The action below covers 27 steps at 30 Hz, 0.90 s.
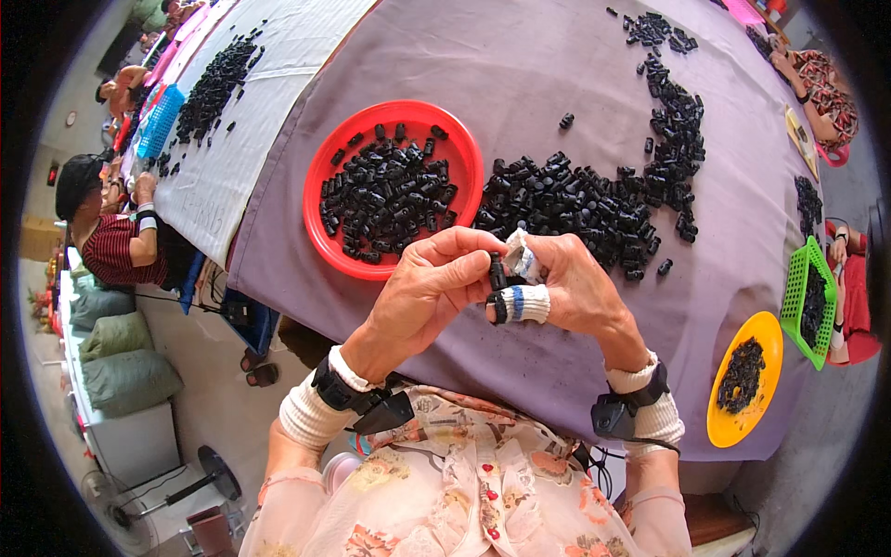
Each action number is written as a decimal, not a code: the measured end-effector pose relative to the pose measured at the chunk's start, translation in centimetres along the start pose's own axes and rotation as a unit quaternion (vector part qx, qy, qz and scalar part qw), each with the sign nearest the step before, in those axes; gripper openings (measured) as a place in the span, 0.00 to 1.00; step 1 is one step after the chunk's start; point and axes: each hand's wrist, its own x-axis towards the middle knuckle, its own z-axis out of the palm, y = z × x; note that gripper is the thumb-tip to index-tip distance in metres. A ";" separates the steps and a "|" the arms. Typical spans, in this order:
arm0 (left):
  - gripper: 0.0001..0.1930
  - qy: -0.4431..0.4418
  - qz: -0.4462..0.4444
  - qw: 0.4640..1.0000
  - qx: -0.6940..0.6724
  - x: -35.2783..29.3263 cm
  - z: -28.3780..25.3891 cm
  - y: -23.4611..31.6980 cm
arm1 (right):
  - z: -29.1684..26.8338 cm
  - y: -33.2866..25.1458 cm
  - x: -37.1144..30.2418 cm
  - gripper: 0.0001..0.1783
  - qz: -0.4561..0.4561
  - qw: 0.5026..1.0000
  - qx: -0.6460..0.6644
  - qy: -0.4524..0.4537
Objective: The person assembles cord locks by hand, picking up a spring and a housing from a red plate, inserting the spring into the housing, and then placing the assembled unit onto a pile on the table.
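A small black cylindrical part [497, 271] is pinched between my two hands, just above the table's near edge. My left hand [429, 288] grips it with the thumb and index finger. My right hand [583, 283] closes on it from the other side, and white cloth finger covers [531, 304] wrap some of its fingers. Beyond my left hand, a red round tray [314, 218] holds many of the same black parts. A loose pile of black parts [571, 209] lies beyond my right hand and trails off toward the far right.
A purple-grey cloth [371, 320] covers the table. At the right are a yellow plate [719, 422] with small dark bits and a green basket [791, 311] with black parts. More parts [218, 88] lie on a white cloth. Several people work around the tables.
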 end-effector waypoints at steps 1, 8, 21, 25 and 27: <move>0.10 0.000 0.000 1.000 0.000 0.0 0.1 0.0 | 0.0 0.0 0.0 0.23 -0.002 1.000 -0.012 -0.004; 0.10 -0.001 -0.003 1.000 0.002 0.1 0.1 -0.1 | -0.1 0.2 0.0 0.23 -0.008 1.000 -0.021 -0.012; 0.10 0.001 -0.007 1.000 -0.006 0.2 -0.1 -0.6 | -0.2 0.8 0.0 0.26 -0.016 0.998 -0.046 -0.026; 0.10 -0.016 0.002 1.000 -0.006 0.1 -0.1 -0.5 | -0.1 0.6 -0.1 0.25 -0.020 0.999 -0.036 -0.032; 0.10 -0.013 -0.010 1.000 -0.010 0.1 -0.1 -0.4 | 0.0 0.7 0.0 0.24 -0.031 0.999 -0.032 -0.021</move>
